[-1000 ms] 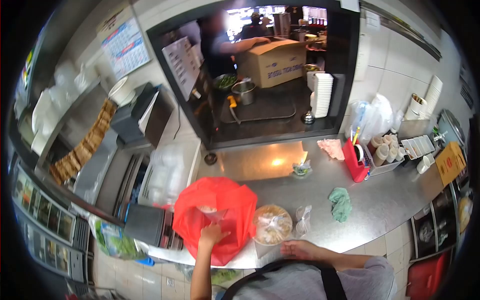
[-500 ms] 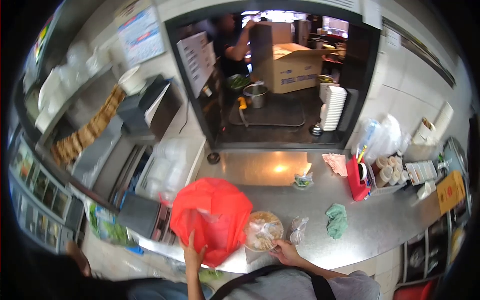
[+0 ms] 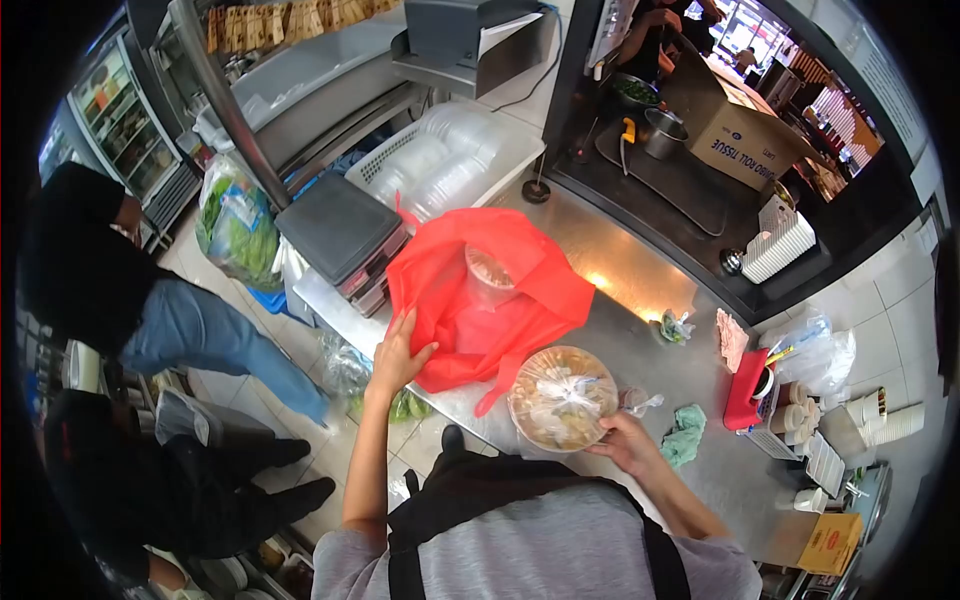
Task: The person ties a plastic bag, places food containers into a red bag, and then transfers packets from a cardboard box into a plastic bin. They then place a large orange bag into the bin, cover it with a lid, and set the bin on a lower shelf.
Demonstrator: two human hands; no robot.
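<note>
A red fabric bag (image 3: 450,345) lies with its mouth open on the steel counter, a clear round tub (image 3: 490,272) inside it. My left hand (image 3: 398,358) is at the bag's near-left rim, thumb and fingers on either side of the edge. Just right of the bag, my right hand (image 3: 628,440) grips the edge of a round bowl of food (image 3: 562,402), which has clear plastic gathered over its top. Behind that hand sits a small knotted clear bag (image 3: 638,402), partly hidden. A green cloth (image 3: 684,436) lies to its right.
A white basket of clear containers (image 3: 440,160) and a dark box (image 3: 340,235) stand left of the bag. Farther right are a pink cloth (image 3: 731,340) and a red holder (image 3: 746,390). Two people (image 3: 150,310) are at the left. A carton (image 3: 745,135) stands beyond the hatch.
The view has turned and tilted downward, bringing two people into sight at left. The tub inside the red bag now shows. My right hand still holds the bowl beside the bag.
</note>
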